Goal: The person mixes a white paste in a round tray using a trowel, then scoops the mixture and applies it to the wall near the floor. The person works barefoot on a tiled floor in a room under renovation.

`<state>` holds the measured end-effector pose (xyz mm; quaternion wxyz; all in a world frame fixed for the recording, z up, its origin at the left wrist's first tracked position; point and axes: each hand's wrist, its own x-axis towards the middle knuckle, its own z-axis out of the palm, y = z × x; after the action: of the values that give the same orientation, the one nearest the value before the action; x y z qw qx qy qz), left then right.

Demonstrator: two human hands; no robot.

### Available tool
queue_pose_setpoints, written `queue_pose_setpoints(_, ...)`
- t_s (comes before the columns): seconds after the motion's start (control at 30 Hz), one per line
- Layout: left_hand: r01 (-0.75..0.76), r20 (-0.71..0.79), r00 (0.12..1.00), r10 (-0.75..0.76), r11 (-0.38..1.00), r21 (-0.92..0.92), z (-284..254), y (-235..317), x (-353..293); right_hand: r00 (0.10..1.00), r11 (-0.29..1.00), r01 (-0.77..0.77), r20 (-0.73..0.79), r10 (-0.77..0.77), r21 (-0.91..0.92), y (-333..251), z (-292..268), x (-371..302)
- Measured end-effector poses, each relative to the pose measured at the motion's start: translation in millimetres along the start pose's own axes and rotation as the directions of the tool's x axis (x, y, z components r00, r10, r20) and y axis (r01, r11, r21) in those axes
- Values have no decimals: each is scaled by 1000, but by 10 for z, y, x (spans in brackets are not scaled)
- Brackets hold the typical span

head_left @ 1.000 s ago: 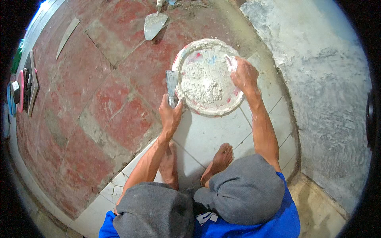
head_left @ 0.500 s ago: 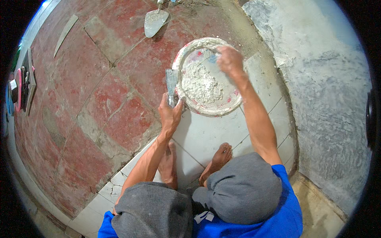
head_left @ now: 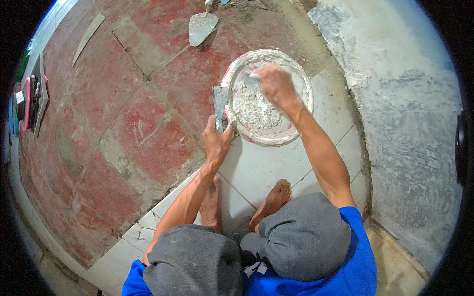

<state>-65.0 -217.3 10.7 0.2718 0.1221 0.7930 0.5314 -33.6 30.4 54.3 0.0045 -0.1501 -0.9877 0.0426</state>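
Note:
A round, shallow basin (head_left: 309, 101) with a plaster-smeared rim sits on the floor in front of me. Inside it lies a lumpy mound of whitish plaster (head_left: 254, 112). My left hand (head_left: 218, 140) is closed at the basin's left side, gripping a putty knife (head_left: 220, 98) whose flat metal blade points away from me beside the rim. Over the far part of the basin, my right hand (head_left: 276, 86) is curled into a fist and smeared by motion. Something pale shows at its fingers, too blurred to name.
A trowel (head_left: 203, 28) coated with plaster lies beyond the basin on worn red floor tiles (head_left: 118, 123). A curved strip (head_left: 89, 38) rests farther left, near several items at the left edge. A grey, patchily plastered wall (head_left: 410, 123) rises on the right. My bare feet (head_left: 271, 200) stand on white tiles.
My right hand has swept left and a little toward me across the basin. My left hand keeps its grip on the putty knife. The whole view has shifted slightly.

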Motion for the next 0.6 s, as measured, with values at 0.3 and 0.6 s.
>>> queue_pose_setpoints(0.3,89,17,996,-89,996,-16,-65,47,-30,936,936,352,-21,-351,26,-324,-551,-1034)
queue_pose_setpoints(0.6,-5,8,1000,5,1000,-10,11,-21,-43,972,972,-228,44,230,-57,-118,-138,-766)
